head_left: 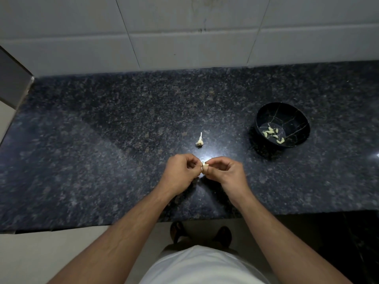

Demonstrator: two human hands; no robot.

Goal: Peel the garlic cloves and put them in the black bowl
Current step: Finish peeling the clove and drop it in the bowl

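Observation:
Both hands meet over the middle of the dark granite counter. My left hand and my right hand pinch one small pale garlic clove between their fingertips, a little above the stone. The rest of the garlic bulb, with a thin stalk pointing up, lies on the counter just beyond my hands. The black bowl stands to the right and holds several peeled cloves at its bottom.
The speckled counter ends at a white tiled wall behind and at a front edge near my body. A grey corner piece juts in at the far left. My feet show on the floor below.

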